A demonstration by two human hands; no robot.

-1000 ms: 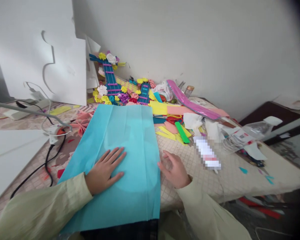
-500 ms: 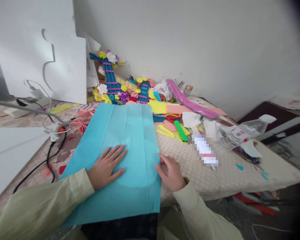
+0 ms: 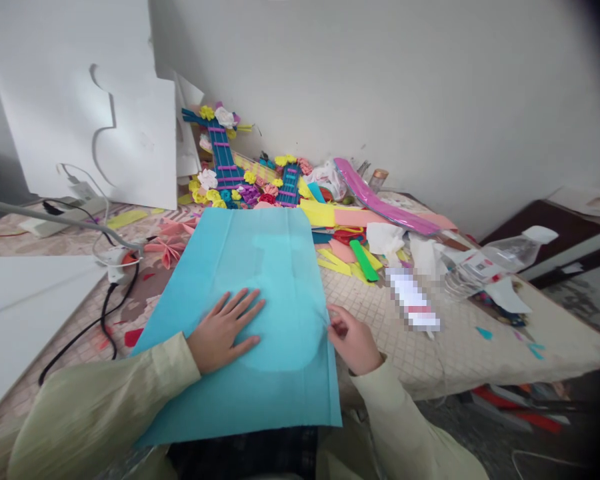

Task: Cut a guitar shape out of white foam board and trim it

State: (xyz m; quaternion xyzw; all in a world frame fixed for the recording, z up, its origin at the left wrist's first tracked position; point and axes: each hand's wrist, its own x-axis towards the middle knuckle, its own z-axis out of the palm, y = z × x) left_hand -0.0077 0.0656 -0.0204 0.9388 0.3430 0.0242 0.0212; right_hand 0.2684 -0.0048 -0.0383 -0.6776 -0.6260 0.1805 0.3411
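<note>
A large light-blue sheet [image 3: 260, 407] lies over the near edge of the table, with a paler curved shape showing through it. My left hand [image 3: 225, 333] rests flat on the sheet, fingers spread, holding nothing. At the sheet's right edge, my right hand [image 3: 353, 337] has its thumb and fingertips closed on the blue sheet. Faint vertical creases run down the sheet.
Behind the sheet are flower-decorated blue strips [image 3: 225, 160] and a pink wrapped strip [image 3: 380, 210]. A green strip [image 3: 364, 261], a phone-like blurred object [image 3: 413, 300] and a plastic bottle [image 3: 500, 263] lie rightward. Black cables [image 3: 105, 320] run at left.
The sheet's right edge has shifted right with my right hand, whose fingers have closed on it. The pale shape underneath shows more clearly. The view has shifted slightly.
</note>
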